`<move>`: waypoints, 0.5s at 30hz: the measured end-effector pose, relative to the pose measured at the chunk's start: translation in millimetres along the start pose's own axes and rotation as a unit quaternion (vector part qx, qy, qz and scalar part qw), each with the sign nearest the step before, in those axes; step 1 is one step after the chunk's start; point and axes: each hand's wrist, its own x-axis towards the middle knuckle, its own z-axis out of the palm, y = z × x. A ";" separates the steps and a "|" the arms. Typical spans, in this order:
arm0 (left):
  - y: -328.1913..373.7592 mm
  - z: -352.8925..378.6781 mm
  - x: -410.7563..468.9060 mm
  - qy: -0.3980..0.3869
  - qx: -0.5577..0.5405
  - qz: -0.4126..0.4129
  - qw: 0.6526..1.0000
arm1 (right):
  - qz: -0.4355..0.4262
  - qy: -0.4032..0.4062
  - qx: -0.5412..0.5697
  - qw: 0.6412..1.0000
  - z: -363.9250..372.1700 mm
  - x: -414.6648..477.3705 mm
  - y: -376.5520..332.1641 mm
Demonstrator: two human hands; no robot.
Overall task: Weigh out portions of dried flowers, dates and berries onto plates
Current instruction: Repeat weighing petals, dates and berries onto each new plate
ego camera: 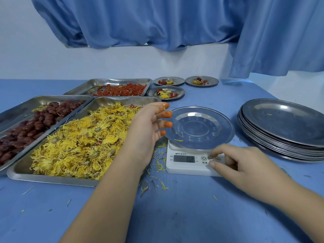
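**Fourth plate on the scale, nothing in it yet**

Three portions are done. Up at 12 o'clock from the scale [184, 169] sit three filled plates, one [179, 80] at the back left, one [213, 81] at the back right and one [180, 92] nearer, each holding a small mix of yellow, dark red and orange-red.

On the scale's platform rests one empty plate [199, 127], bare but for a stray petal or two. The left hand [147, 123] is at its 9 o'clock rim with fingers spread and relaxed, gripping nothing, its tips stained orange. The right hand [245, 165] comes in from 5 o'clock, loosely curled and holding nothing, with a fingertip on the scale's buttons — zeroing it, I'd judge, though the display is too blurred to read.

Supplies lie at 9 to 11 o'clock in three trays: dried flowers [78, 146] nearest, dates [26, 130] to their left, berries [122, 91] behind.

At 3 o'clock stands one stack of empty plates [284, 123], packed too tightly to count — so most of the job looks to be left. Loose petals litter the blue table [175, 216].
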 end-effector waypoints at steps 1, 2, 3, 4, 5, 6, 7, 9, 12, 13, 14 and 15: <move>2.0 2.3 0.0 0.002 0.017 -0.006 1.000 | 0.000 0.009 0.006 1.000 2.3 1.2 -0.2; 4.4 4.6 0.4 0.006 0.033 -0.017 0.999 | 0.002 0.015 0.012 1.000 4.2 1.9 0.0; 5.8 5.4 0.7 0.012 0.047 -0.022 0.999 | 0.004 0.019 0.017 1.000 5.6 2.2 0.4; 5.6 5.5 0.5 0.014 0.057 -0.016 0.998 | 0.007 0.022 0.025 0.999 6.4 2.2 1.0; 3.8 4.5 -0.1 0.010 0.063 0.001 0.998 | 0.011 0.029 0.040 0.999 6.6 2.1 1.1; 1.3 2.7 -1.1 0.003 0.066 0.020 0.998 | 0.013 0.041 0.063 0.997 6.3 2.3 0.2; -0.8 0.6 -1.8 -0.002 0.072 0.034 0.997 | 0.014 0.060 0.087 0.994 5.2 4.0 -2.2; -4.4 -3.2 -1.7 -0.004 0.100 0.058 0.993 | 0.011 0.116 0.123 0.985 1.9 12.5 -12.7; -8.4 -3.5 -0.8 0.000 0.185 0.102 0.977 | 0.003 0.189 0.138 0.972 -1.5 34.3 -35.9; -10.4 -3.7 -1.2 -0.001 0.211 0.115 0.971 | -0.004 0.207 0.134 0.969 -0.7 41.1 -42.7; -12.1 -3.8 -2.0 -0.006 0.231 0.126 0.965 | -0.013 0.223 0.124 0.967 1.3 46.2 -48.1; -13.5 -4.3 -2.8 -0.012 0.247 0.136 0.959 | -0.024 0.236 0.104 0.966 4.2 48.9 -51.8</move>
